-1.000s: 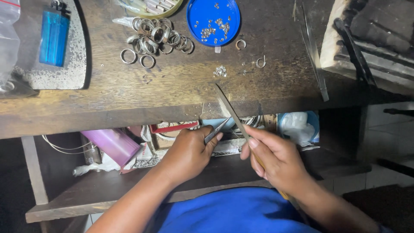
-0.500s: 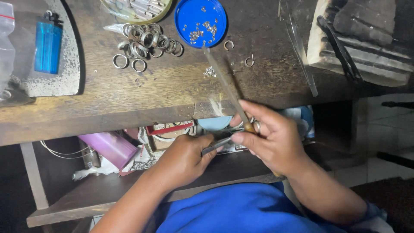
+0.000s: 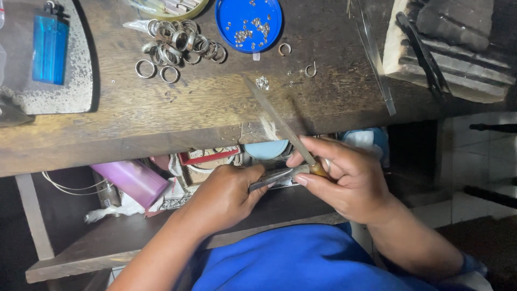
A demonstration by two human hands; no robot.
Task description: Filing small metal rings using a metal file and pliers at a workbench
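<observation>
One blue lighter [image 3: 49,47] is lying far left on the bench [image 3: 161,116]. Left hand [image 3: 223,196] is clenching one metal tool [image 3: 272,178] below the bench edge. Right hand [image 3: 347,180] is grasping one long file [image 3: 280,121], angling up over the wood.

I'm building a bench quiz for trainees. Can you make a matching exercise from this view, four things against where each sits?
Things:
1. blue plastic lighter
2. round blue dish of small metal bits
3. long metal file
4. pile of silver rings

Places:
A. in the right hand
B. far left, on a grey pad
C. left of the blue dish
D. top centre of the wooden bench

Pairs: 1-B, 2-D, 3-A, 4-C
</observation>
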